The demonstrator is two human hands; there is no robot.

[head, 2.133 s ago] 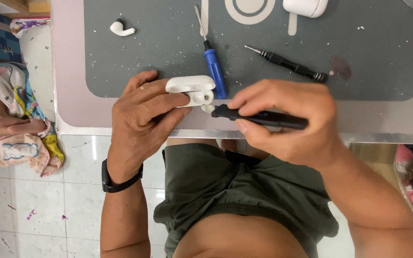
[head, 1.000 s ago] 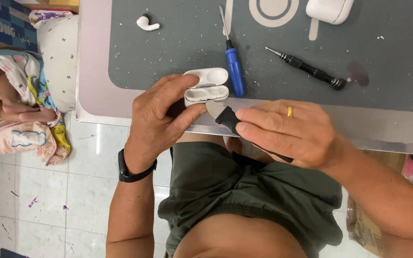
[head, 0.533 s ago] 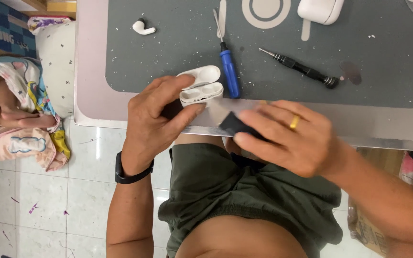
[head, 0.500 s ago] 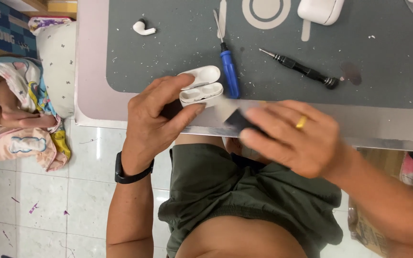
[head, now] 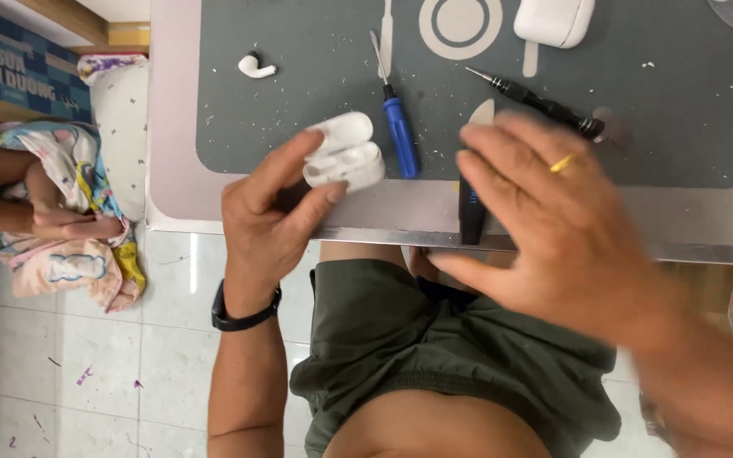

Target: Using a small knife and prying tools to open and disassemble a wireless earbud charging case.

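Two hands: left hand (head: 269, 212) gripping open earbud case (head: 345, 153), right hand (head: 553, 220) spread above black pry tool (head: 471, 208).

We counted two white charging cases (head: 345, 153) (head: 554, 19), one loose earbud (head: 255, 66), two screwdrivers, blue-handled (head: 400, 136) and black (head: 540, 105), one black-handled prying tool (head: 471, 208), and two hands (head: 269, 216) (head: 553, 225).

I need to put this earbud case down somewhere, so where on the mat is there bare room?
The freest patch of the grey mat is its right part, beyond the black screwdriver. A smaller bare patch lies between the loose earbud and the blue-handled tool, just above the left hand holding the open case. The middle, under the right hand, is crowded with tools.
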